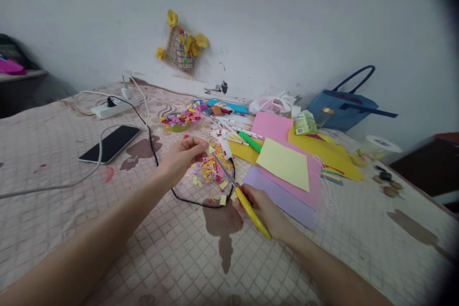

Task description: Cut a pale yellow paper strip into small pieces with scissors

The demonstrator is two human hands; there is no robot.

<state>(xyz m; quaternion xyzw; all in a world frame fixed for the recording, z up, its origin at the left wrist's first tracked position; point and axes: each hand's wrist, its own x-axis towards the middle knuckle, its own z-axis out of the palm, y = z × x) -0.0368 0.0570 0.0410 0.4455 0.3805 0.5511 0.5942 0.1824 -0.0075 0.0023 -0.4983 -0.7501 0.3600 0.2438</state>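
My left hand point(187, 154) is closed, pinching a small piece of pale yellow paper point(210, 149) between thumb and fingertips. In my right hand point(263, 210) is a pair of scissors point(253, 213) with yellow handles, its blades pointing up and left to the paper. Whether the blades touch the paper I cannot tell. Under the blades lies a heap of yellow and pink paper scraps point(211, 168). A small pale yellow paper square point(223, 200) rests on the cloth beside the black cord.
A white glue gun point(225, 143) lies behind the scraps, its black cord point(186, 201) looping around them. Coloured sheets point(283, 162) spread to the right, near a blue bag point(344, 105). A phone point(110, 144) and a power strip point(115, 108) are at left.
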